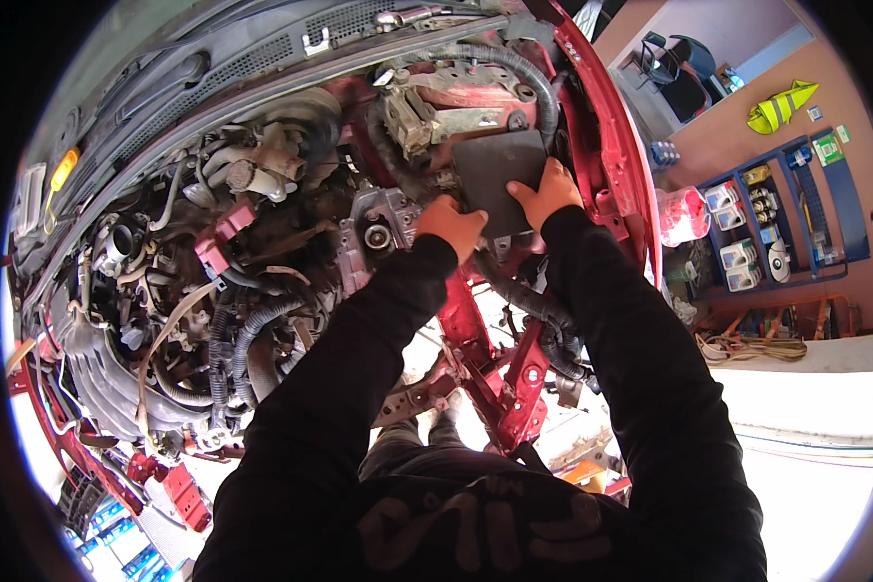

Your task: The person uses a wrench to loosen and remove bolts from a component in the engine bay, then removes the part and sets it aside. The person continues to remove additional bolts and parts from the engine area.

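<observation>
Both my hands are at a flat black rectangular panel (493, 167) over the right side of an open engine bay. My left hand (453, 229) grips its lower left edge with the fingers curled. On the right edge, my right hand (545, 197) has its thumb on the top face and its other fingers mostly out of sight. Just beyond the panel is a dusty metal bracket (412, 116) beside the red strut tower (475, 92). A grey metal housing with a round opening (378, 236) lies left of my left hand. What is under the panel is hidden.
The engine (247, 179), with hoses and a pink-red part (225, 233), fills the left. Corrugated wiring conduit (529, 296) runs below my hands, near the red front frame (526, 383). The red fender (606, 136) borders the right. Beyond it stands a blue shelf (849, 209) with bottles.
</observation>
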### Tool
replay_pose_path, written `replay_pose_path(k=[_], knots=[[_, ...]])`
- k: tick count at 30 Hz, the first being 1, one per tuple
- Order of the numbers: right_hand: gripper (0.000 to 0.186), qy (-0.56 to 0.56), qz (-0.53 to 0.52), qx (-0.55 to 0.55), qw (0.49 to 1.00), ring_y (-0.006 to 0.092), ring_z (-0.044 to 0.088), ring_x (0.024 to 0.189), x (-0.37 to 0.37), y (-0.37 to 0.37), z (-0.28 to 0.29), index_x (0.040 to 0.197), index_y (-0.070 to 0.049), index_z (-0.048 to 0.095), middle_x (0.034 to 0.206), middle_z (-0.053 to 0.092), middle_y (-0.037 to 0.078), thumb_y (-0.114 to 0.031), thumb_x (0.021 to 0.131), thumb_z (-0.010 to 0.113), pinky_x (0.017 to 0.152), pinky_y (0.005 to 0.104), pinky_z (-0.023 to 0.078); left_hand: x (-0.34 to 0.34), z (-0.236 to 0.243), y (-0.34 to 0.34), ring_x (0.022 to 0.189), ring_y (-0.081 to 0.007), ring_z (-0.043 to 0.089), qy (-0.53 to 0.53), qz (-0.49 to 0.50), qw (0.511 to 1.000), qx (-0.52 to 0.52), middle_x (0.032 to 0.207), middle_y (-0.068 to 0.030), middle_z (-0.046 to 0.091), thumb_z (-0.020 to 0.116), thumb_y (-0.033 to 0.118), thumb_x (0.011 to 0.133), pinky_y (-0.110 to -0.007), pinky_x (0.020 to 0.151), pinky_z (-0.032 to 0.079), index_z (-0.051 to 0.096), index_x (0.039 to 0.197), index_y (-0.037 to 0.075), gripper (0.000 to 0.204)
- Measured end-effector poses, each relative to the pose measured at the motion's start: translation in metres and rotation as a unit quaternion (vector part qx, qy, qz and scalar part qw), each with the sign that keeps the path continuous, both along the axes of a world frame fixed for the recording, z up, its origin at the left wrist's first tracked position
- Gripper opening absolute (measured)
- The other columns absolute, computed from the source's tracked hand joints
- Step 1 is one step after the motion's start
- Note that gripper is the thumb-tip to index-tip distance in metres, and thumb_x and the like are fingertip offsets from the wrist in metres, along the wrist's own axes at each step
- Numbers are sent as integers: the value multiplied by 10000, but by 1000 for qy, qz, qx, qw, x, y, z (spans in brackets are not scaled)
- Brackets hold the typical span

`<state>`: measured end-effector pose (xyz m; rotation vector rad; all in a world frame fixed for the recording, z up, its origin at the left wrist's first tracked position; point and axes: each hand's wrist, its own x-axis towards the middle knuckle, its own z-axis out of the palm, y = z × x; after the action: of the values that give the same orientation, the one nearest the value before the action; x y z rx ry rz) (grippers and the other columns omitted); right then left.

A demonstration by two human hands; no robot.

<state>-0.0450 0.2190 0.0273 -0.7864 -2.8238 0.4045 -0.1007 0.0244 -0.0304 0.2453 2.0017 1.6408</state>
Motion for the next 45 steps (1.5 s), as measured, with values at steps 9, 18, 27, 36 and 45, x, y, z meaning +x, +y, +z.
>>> replay_pose_path(k=[9,18,27,36,45], knots=[[924,33,21,60,997,489,625,1268,5,-2,-11,1419,152,468,1320,637,361,-490,879,857,1075,509,536,20,-21,2,655,-246,769,31,50,998,16,786,-150,733,790,301,978,-390,617,589,650,1063,-70,406],[878,64,31,108,992,478,601,1308,13,-26,6,1479,66,496,1454,579,303,-461,879,861,1070,531,535,10,-16,2,704,-294,786,-59,26,997,49,766,-163,746,808,335,950,-431,701,603,657,1054,-43,419],[738,-43,35,92,994,459,582,1320,12,-34,26,1399,-36,523,1446,494,209,-430,886,879,1064,540,546,19,-15,6,655,-237,758,48,76,996,-3,825,-147,753,816,350,951,-396,644,588,680,1018,-32,411],[664,95,200,152,963,480,573,1305,53,-92,62,1427,-29,586,1471,572,249,-251,864,859,1104,527,494,83,8,-138,749,-151,669,-47,114,971,205,925,-83,709,746,173,990,-311,641,526,659,1105,8,219],[559,-165,465,-241,836,396,666,1234,199,-248,88,1442,-35,593,1327,664,208,-249,964,788,1003,457,571,161,-22,-229,676,-135,558,-368,241,874,207,919,-37,649,652,193,1034,-342,569,485,653,1097,63,145]])
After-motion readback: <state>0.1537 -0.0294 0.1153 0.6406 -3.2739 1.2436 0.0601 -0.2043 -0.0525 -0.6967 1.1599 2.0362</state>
